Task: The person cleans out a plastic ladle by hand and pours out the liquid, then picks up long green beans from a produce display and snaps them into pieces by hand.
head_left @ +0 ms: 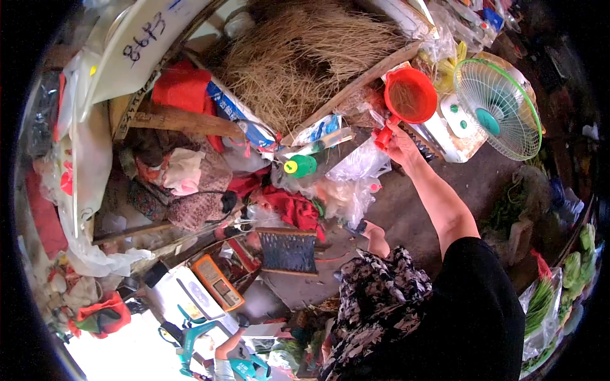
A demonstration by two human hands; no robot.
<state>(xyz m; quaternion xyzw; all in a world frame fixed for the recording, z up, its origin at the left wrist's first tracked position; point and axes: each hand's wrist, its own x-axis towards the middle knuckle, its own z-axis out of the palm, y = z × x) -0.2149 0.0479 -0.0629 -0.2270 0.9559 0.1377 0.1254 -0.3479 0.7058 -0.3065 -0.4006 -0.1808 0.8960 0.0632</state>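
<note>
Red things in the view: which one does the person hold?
The round red plastic scoop, its handle in the right hand; others, like the crumpled red cloth near the centre, are not held.

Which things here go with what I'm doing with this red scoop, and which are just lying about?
Likely part of the job:
- red scoop, held in your right hand
- possibly the heap of brown strands

Apparently just lying about:
- green-rimmed fan
- green bottle
- red cloth
- orange-framed device
</note>
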